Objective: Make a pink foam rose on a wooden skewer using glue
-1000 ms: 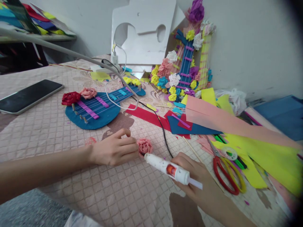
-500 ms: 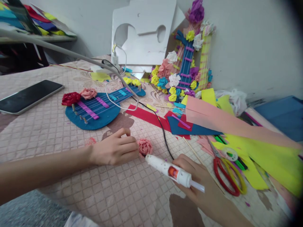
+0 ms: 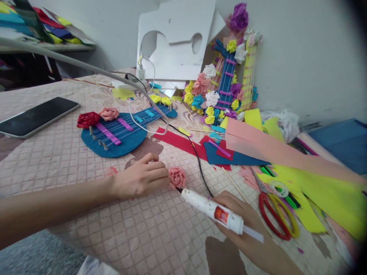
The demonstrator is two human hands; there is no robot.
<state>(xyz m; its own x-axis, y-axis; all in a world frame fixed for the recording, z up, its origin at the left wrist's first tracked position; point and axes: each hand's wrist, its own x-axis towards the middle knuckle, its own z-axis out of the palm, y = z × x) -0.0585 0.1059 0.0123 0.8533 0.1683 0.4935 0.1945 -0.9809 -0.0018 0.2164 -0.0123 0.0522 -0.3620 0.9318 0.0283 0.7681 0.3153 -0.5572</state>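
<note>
My left hand (image 3: 139,178) rests on the quilted cloth, its fingertips closed on a small pink paper rose (image 3: 177,177). My right hand (image 3: 240,221) grips a white glue gun (image 3: 213,211), whose tip points at the lower edge of the rose. Its black cord (image 3: 195,152) runs away across the cloth. Behind my left hand lies a flat blue paper guitar (image 3: 123,128) with a red rose (image 3: 87,119) and a pink rose (image 3: 109,113) on its body.
A dark phone (image 3: 36,117) lies at the left. Red-handled scissors (image 3: 275,214) sit right of my right hand among pink, yellow, red and blue paper sheets (image 3: 266,147). Flower-covered paper guitars (image 3: 226,80) lean on the wall beside a white cut-out board (image 3: 176,38).
The glue gun and my right hand have slid a little to the right and down. My left hand stays on the pink rose.
</note>
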